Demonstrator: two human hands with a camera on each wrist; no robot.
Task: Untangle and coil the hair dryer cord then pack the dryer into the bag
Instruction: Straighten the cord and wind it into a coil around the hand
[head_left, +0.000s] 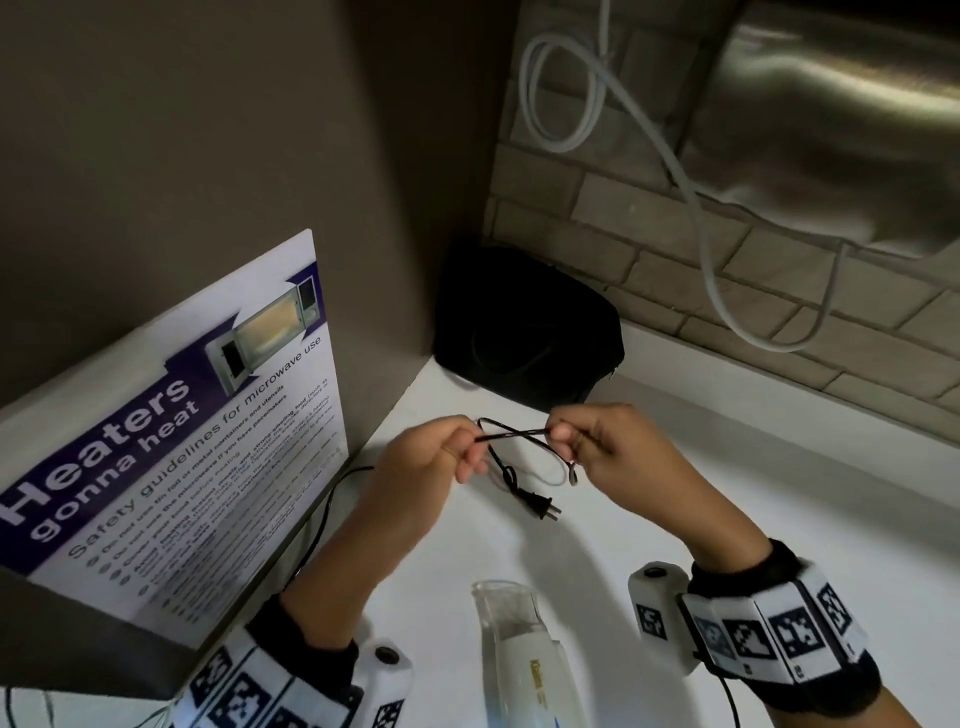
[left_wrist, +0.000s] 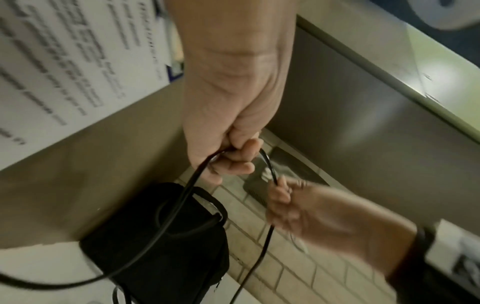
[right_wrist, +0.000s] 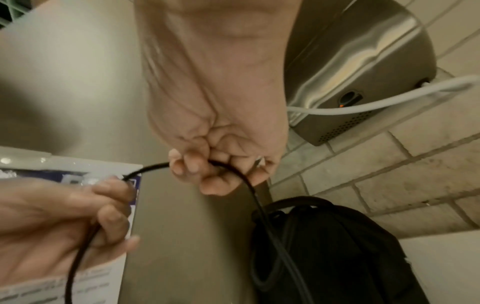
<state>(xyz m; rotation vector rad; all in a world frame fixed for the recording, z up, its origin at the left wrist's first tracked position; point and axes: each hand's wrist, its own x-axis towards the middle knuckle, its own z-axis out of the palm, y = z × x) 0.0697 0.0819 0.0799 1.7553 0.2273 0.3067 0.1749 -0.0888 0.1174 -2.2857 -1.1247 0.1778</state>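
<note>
A thin black cord (head_left: 511, 435) is stretched between my two hands above the white counter (head_left: 675, 493). My left hand (head_left: 457, 452) pinches one part of it; my right hand (head_left: 566, 434) pinches another a short way to the right. A knotted loop hangs below them and ends in a two-pin plug (head_left: 543, 508). The white hair dryer (head_left: 524, 660) lies on the counter near my wrists. A black bag (head_left: 524, 327) stands in the back corner. In the wrist views the cord (left_wrist: 187, 191) (right_wrist: 249, 189) runs through curled fingers of each hand (left_wrist: 233, 156) (right_wrist: 207, 170).
A microwave with a safety poster (head_left: 171, 447) stands at the left, a black lead (head_left: 327, 514) trailing beside it. On the tiled wall hangs a steel hand dryer (head_left: 841, 130) with a white cable (head_left: 701, 208) looping down.
</note>
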